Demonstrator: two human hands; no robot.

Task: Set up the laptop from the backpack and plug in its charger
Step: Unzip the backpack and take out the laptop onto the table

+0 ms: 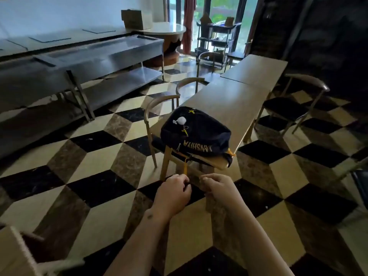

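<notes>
Both forearms reach forward from the lower edge of the view, and my left hand (172, 191) and right hand (216, 187) sit close together, just short of the table (229, 102). Each grip is curled. Something dark shows between the left fingers, and a yellow strap (185, 168) hangs down to just above that hand; I cannot tell whether either grip holds it.

From the grip, the backpack (196, 133) lies ahead and slightly higher, on the near end of the table, touching its surface and overhanging the near edge. Its long axis runs from upper left to lower right across my line of reach. Both hands are about equally near; the left lines up with the strap.

A wooden chair (159, 108) stands just left of the table. No laptop or charger is visible.
</notes>
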